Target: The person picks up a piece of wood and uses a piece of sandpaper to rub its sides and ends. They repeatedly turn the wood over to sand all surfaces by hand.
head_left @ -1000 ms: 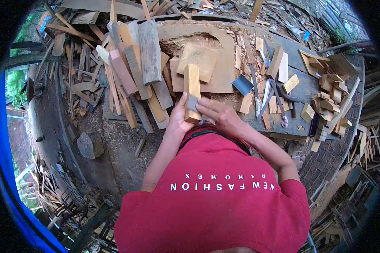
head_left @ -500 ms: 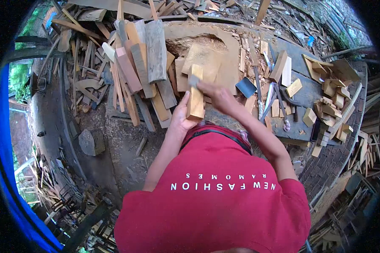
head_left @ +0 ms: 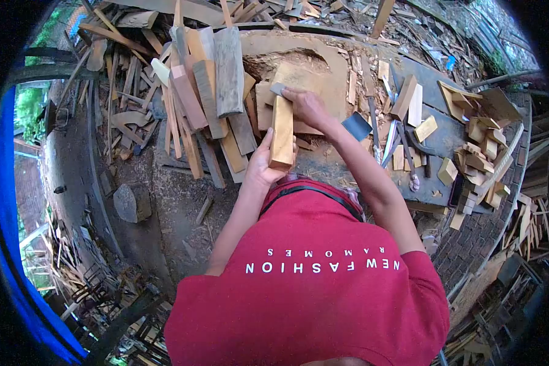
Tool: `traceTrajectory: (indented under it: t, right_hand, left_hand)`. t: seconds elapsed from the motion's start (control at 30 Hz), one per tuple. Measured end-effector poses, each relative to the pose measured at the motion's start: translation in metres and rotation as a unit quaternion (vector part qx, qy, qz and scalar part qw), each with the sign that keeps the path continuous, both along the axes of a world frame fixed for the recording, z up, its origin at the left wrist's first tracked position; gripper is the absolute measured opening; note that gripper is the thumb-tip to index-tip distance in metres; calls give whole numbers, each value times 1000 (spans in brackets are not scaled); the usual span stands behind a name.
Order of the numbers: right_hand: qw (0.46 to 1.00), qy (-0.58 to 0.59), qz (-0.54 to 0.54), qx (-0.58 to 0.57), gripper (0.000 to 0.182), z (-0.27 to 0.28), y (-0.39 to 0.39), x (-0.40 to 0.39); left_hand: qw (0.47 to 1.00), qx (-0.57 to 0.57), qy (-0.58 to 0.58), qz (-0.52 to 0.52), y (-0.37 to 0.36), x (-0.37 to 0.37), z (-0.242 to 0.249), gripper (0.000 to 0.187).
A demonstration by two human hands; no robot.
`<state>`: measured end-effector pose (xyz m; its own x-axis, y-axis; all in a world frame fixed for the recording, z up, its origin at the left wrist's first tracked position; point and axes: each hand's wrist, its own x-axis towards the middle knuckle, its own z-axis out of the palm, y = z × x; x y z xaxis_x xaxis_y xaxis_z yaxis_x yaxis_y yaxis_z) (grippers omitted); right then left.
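A long, squared wooden block (head_left: 282, 135) points away from my body over the near edge of the workbench. My left hand (head_left: 266, 165) is wrapped around its near part, thumb along the left side. My right hand (head_left: 306, 107) is closed on a small grey piece of sandpaper (head_left: 277, 89), pressed against the block's far end. Beyond the block lie flat wooden boards (head_left: 308, 85), partly hidden by my right hand. To the right of that hand is a dark square sheet (head_left: 356, 126).
Planks (head_left: 229, 73) are piled on the bench at left. Tools such as a long metal blade (head_left: 390, 139) and offcuts (head_left: 426, 128) lie at right, beside a heap of small wooden pieces (head_left: 479, 155). A stump (head_left: 132, 202) stands on the ground at left.
My right hand has slid the sandpaper away from me along the block to its far end. The left hand keeps its hold on the block, nearly in place.
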<state>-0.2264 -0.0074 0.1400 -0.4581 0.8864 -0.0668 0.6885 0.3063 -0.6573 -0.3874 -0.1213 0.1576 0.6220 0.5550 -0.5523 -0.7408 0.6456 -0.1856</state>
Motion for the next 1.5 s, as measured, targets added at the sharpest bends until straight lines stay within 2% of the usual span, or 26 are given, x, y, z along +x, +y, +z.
traceTrajectory:
  t: [0.1, 0.13, 0.2, 0.27, 0.3, 0.37, 0.43, 0.5, 0.57, 0.6, 0.67, 0.77, 0.83, 0.87, 0.9, 0.93, 1.07, 1.17, 1.27, 1.4, 1.47, 1.5]
  right_hand:
    - [998, 43, 10, 50, 43, -3, -14, 4]
    - [998, 41, 12, 50, 43, 6, -26, 6]
    - [982, 123, 64, 127, 48, 33, -67, 15]
    - [981, 165, 84, 64, 50, 81, -105, 24]
    - [977, 163, 120, 65, 53, 90, -115, 31]
    - [974, 170, 144, 41, 53, 103, -123, 38]
    - [973, 175, 138, 64, 54, 96, -119, 36]
    - [970, 180, 134, 89, 54, 74, -105, 32]
    - [976, 120, 100, 149, 55, 34, -80, 25]
    - [976, 122, 102, 151, 55, 24, -67, 20]
    - [986, 120, 22, 115, 57, 12, -54, 11]
    - [981, 132, 48, 133, 55, 26, -61, 7]
    - [969, 170, 110, 144, 49, 51, -80, 14]
    - [973, 194, 97, 80, 52, 72, -102, 16]
    - [969, 183, 137, 93, 54, 84, -111, 20]
    - [969, 176, 151, 86, 54, 87, -117, 25]
    - [966, 187, 147, 105, 54, 91, -112, 28]
    - [973, 152, 103, 141, 51, 50, -77, 24]
    - [989, 85, 4, 118, 46, 15, -40, 24]
    - [994, 97, -30, 51, 46, 28, -39, 22]
    - [990, 128, -9, 62, 46, 39, -64, 21]
    - [984, 158, 12, 76, 46, 45, -78, 20]
  left_hand:
    - [1000, -26, -14, 4, 4, 1, 2, 51]
    - [1000, -23, -8, 7, 3, 1, 3, 51]
    - [1000, -25, -4, 11, 5, 2, 10, 51]
    - [990, -88, 103, 43, 11, 7, 23, 48]
    - [990, -90, 101, 42, 9, 6, 18, 48]
    - [995, 22, 97, -17, 7, 1, 6, 45]
    - [995, 16, 97, -22, 9, 2, 8, 44]
    - [995, -60, 65, 36, 8, 2, 12, 43]
    - [998, -27, 42, 31, 2, 0, 2, 41]
    - [1000, 6, 18, 25, 0, -1, -1, 39]
    - [1000, -13, 14, 22, 2, -3, -1, 38]
    - [999, -20, -27, 25, 3, -5, 1, 38]
    - [997, -10, -64, 33, 2, -3, 3, 40]
    - [999, -20, -28, 42, 0, -2, 5, 41]
    - [998, -31, 8, 50, -1, -1, 6, 43]
    - [998, 55, 29, 17, 0, -2, -3, 43]
    - [1000, 1, 2, 22, 1, 7, 12, 42]
    - [999, -33, -9, 40, -1, 9, -9, 39]
    - [999, -40, -13, 22, 5, 16, 4, 39]
    - [998, -39, 51, 22, 8, 12, 23, 42]
    - [995, -43, 82, 22, 9, 9, 31, 42]
    - [994, -10, 105, 26, 8, 8, 33, 39]
